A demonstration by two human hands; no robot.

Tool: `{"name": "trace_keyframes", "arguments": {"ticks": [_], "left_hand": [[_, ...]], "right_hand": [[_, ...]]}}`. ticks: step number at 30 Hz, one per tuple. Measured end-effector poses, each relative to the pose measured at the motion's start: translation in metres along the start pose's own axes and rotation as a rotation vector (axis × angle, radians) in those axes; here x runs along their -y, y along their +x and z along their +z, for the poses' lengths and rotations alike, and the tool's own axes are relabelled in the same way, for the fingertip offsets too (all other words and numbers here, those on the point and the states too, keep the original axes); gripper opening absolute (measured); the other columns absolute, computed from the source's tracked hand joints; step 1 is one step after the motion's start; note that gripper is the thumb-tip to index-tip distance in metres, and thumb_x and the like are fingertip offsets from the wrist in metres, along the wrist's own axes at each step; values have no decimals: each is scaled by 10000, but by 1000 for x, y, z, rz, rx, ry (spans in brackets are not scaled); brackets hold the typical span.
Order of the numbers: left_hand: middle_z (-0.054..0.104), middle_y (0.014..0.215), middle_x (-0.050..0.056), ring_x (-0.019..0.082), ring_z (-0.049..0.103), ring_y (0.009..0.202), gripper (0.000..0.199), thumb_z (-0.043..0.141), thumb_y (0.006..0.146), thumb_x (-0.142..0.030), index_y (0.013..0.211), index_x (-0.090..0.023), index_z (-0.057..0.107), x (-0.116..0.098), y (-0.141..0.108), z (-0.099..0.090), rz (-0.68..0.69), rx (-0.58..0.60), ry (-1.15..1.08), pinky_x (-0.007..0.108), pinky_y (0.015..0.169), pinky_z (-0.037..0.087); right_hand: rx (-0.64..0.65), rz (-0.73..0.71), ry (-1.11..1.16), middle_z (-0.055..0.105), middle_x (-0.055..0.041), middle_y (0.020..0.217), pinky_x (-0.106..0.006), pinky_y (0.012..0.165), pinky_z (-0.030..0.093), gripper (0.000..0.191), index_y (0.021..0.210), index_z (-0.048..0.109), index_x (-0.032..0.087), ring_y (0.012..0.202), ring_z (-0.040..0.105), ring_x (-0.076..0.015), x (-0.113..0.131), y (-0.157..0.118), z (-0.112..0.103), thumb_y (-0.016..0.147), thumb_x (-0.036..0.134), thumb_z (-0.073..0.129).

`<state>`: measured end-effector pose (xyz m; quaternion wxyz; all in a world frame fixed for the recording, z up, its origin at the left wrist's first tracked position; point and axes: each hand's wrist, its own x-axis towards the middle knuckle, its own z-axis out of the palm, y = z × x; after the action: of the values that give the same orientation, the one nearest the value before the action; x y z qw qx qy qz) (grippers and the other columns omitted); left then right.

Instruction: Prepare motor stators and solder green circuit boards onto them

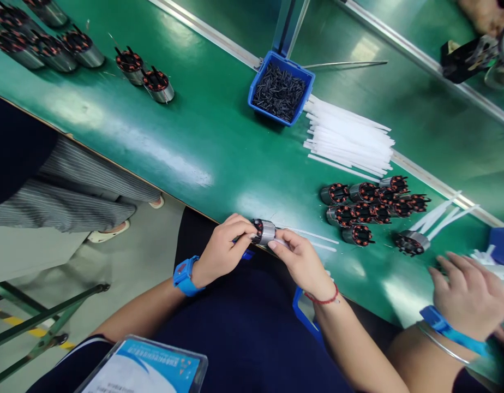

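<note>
A metal stator [266,232] with a dark wound end is held between both hands at the table's near edge. My left hand [226,246], with a blue wrist strap, pinches its dark left end. My right hand [303,259], with a red bracelet, has its fingers closed on the stator's right end, where white strips [317,236] stick out to the right over the green table. Whether those fingers grip the strips or the metal is partly hidden.
Several stators [363,204] stand at the right, near a pile of white strips [350,136] and a blue bin [281,87] of small black pieces. More stators [157,84] stand at the upper left. Another person's hand [471,295] is at the right; someone's striped trousers [84,185] show left.
</note>
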<state>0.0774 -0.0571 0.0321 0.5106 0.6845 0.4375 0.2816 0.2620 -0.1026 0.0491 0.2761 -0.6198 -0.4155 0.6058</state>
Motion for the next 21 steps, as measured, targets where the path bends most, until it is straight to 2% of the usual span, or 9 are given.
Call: {"name": "trace_keyframes", "arguments": {"ticks": [3, 6, 10, 13, 17, 21], "left_hand": [[611, 801, 25, 146, 548, 773, 151, 500, 887, -133, 811, -173, 624, 0, -7, 5, 47, -104, -38, 292, 730, 446], [608, 803, 21, 145, 551, 784, 140, 504, 889, -132, 832, -173, 626, 1, -11, 5, 45, -133, -78, 293, 743, 446], [578, 852, 27, 141, 555, 816, 169, 455, 925, -175, 854, -175, 609, -2, -9, 1, -57, -32, -108, 279, 756, 450], [560, 913, 42, 167, 536, 868, 83, 504, 899, -225, 926, -178, 567, -8, -4, -2, -94, 62, -15, 297, 773, 450], [544, 912, 45, 191, 506, 892, 86, 608, 829, -203, 879, -173, 544, -15, -1, -1, -118, 55, 153, 326, 792, 439], [553, 939, 48, 186, 519, 913, 43, 588, 847, -177, 870, -175, 552, -11, -2, 2, -107, 38, 103, 322, 809, 443]], "right_hand": [[7, 72, 177, 582, 4, 761, -265, 692, 405, 228, 841, 618, 173, 701, 495, -131, -3, 1, 5, 819, 399, 608], [4, 96, 234, 604, -5, 805, -258, 702, 404, 237, 887, 629, 171, 721, 504, -127, -5, 2, 8, 805, 393, 624], [-93, 111, 59, 517, 36, 662, -228, 559, 334, 238, 826, 594, 183, 585, 406, -103, -7, -1, 9, 805, 418, 617], [-159, 75, -99, 478, 52, 594, -231, 528, 318, 227, 804, 589, 193, 539, 379, -103, -6, -4, 9, 835, 418, 587], [-154, -26, -188, 649, -2, 771, -272, 660, 432, 226, 953, 653, 207, 667, 543, -146, -5, -8, 12, 896, 376, 515], [-78, -73, -254, 710, -34, 997, -348, 814, 482, 272, 1074, 667, 244, 893, 643, -207, 0, -12, 7, 931, 343, 458]]}}
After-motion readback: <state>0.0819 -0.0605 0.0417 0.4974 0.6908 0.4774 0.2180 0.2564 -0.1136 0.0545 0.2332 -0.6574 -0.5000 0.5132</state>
